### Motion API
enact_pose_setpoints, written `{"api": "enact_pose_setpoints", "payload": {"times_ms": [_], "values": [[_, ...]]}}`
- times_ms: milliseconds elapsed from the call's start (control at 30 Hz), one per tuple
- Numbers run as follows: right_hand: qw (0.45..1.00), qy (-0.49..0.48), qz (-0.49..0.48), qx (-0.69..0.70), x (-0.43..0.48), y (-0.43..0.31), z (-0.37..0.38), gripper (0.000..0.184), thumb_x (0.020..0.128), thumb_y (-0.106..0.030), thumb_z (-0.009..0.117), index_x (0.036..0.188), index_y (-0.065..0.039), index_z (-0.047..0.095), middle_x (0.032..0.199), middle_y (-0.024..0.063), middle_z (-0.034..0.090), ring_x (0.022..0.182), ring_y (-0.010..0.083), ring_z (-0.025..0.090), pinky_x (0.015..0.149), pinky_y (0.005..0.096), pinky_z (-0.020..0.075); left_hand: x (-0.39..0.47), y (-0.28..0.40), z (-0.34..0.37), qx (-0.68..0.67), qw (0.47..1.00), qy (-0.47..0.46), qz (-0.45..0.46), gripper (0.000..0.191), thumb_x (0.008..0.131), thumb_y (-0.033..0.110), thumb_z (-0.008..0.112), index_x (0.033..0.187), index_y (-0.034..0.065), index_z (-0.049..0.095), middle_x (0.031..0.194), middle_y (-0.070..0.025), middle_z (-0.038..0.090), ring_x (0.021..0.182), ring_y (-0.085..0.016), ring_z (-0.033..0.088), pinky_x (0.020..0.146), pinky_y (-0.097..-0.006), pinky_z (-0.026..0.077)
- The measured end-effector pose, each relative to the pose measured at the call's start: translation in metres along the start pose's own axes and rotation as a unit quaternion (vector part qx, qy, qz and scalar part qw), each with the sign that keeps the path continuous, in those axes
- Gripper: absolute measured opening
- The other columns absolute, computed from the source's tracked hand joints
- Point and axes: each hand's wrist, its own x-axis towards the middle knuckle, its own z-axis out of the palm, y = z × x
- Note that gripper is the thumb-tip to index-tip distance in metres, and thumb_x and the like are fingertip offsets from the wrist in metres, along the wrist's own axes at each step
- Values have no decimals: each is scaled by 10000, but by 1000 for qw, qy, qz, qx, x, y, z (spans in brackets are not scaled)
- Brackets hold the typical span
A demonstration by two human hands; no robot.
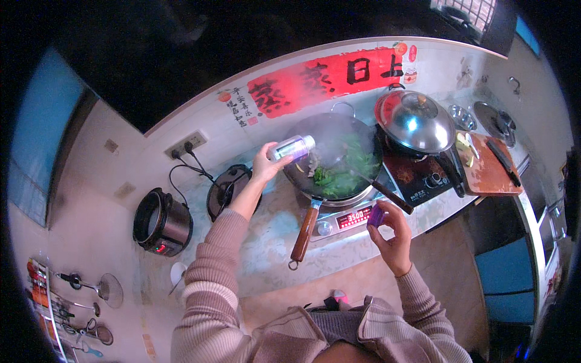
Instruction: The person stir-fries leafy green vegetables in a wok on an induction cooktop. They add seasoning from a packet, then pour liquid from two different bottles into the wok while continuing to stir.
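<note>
My left hand (267, 164) grips a clear seasoning bottle (291, 149) with a purple label. The bottle lies tilted over the left side of a wok (299, 180), its mouth pointing right. Between the fingers of my right hand (394, 233) is a purple cap (376, 216), in front of the cooker. Green leafy vegetables (345, 170) fill the right part of the wok, with some pale pieces (312, 164) near its middle. Steam blurs the far side. A spatula (392, 197) rests in the wok, its dark handle over the near right rim.
The wok's wooden handle (304, 233) juts toward me from a lit induction cooker (324, 228). To the right stand a lidded pan (415, 121) and a cutting board (488, 172) with a knife (503, 161). An open electric cooker (163, 222) stands left, its cord near the wall socket.
</note>
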Motion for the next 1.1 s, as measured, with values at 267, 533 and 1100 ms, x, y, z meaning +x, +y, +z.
{"api": "enact_pose_setpoints", "payload": {"times_ms": [267, 533, 1100], "values": [[970, -88, 50, 222, 81, -3, 49, 470, 760, 45, 589, 1190, -14, 408, 1072, 74, 532, 955, 136, 534, 792, 256, 449, -70, -16, 3, -604, 728, -223, -233, 658, 785, 498, 529, 1185, -12, 413, 1003, -180, 563, 811, -264, 586, 603, -276, 538], [765, -565, -307, 17, 120, -116, 167, 420, 674, 10, 627, 1081, -51, 547, 1151, 134, 496, 1038, 287, 510, 881, 364, 422, -208, -59, -99, -719, 608, -263, -210, 660, 794, 549, 439, 1213, 41, 400, 987, -247, 534, 693, -295, 574, 449, -261, 525], [662, -716, -174, 138, -176, -380, 536, 374, 852, -269, 514, 1141, -70, 386, 757, 127, 573, 576, 201, 579, 495, 306, 452, -564, -54, -416, 358, 727, 572, -128, 598, 593, 249, 746, 1042, -9, 446, 1022, -178, 483, 984, -336, 472, 834, -396, 399]]}}
